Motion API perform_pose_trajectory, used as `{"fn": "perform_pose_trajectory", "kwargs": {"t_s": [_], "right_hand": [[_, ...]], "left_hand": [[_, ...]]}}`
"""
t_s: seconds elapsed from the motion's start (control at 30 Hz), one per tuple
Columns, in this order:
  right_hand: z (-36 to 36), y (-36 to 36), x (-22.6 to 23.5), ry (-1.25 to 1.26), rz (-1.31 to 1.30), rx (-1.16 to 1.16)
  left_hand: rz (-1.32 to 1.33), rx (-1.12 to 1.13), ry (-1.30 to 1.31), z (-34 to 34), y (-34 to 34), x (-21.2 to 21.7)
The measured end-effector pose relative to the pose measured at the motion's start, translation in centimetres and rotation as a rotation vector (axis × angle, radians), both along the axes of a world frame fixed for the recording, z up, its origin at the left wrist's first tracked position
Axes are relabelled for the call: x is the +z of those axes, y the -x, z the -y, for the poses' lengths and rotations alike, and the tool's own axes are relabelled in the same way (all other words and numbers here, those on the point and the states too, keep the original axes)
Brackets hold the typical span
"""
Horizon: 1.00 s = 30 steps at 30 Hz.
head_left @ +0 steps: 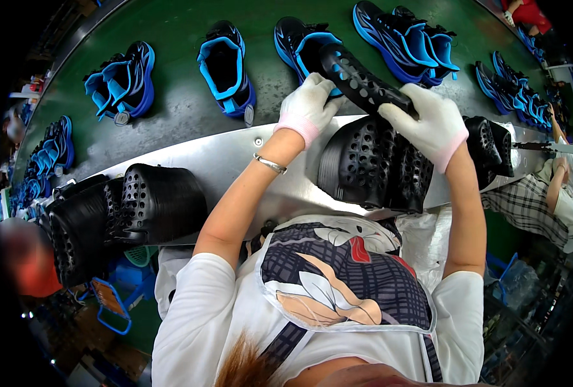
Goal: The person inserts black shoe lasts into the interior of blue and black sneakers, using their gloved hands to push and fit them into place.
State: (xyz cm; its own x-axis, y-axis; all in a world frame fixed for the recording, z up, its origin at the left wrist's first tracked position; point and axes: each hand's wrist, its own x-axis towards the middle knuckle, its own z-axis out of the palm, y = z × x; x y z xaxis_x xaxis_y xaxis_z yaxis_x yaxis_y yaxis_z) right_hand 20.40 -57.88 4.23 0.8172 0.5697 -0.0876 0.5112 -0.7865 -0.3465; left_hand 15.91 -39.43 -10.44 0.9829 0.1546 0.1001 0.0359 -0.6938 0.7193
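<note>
Along the left end of the steel shelf (235, 161) sits a stack of black perforated insoles (138, 206), nested on edge. Beyond the shelf's far edge, blue-and-black shoe uppers (225, 64) lie in a row on the green conveyor belt (170, 97).

The gloved left hand (309, 103) pinches the near end of a single black perforated insole (360, 80), fingers curled over its rim above the shelf's far edge. The gloved right hand (428, 122) closes around its other end, so the piece spans both hands.

It looks light and flexible, likely moulded foam; the holes and cotton gloves should give good grip. Holding by both ends seems wise, as it may bend mid-length. A second stack (376, 164) stands just under the hands.
</note>
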Motion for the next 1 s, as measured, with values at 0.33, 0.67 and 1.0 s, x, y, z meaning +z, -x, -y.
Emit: {"fn": "perform_pose_trajectory", "kwargs": {"t_s": [0.33,0.67,1.0], "right_hand": [[-7.1,-6.2,1.2,0.476,-0.108,0.223],[-15.5,-7.3,-6.8,0.546,-0.088,0.169],[-17.8,-8.4,-10.6,0.319,-0.422,-0.164]], "left_hand": [[-0.127,-0.06,-0.011,-0.7,-0.4,-0.2],[-0.316,-0.32,-0.012,-3.0,-2.7,0.2],[-0.603,-0.39,-0.064,-3.9,-3.9,1.4]]}}
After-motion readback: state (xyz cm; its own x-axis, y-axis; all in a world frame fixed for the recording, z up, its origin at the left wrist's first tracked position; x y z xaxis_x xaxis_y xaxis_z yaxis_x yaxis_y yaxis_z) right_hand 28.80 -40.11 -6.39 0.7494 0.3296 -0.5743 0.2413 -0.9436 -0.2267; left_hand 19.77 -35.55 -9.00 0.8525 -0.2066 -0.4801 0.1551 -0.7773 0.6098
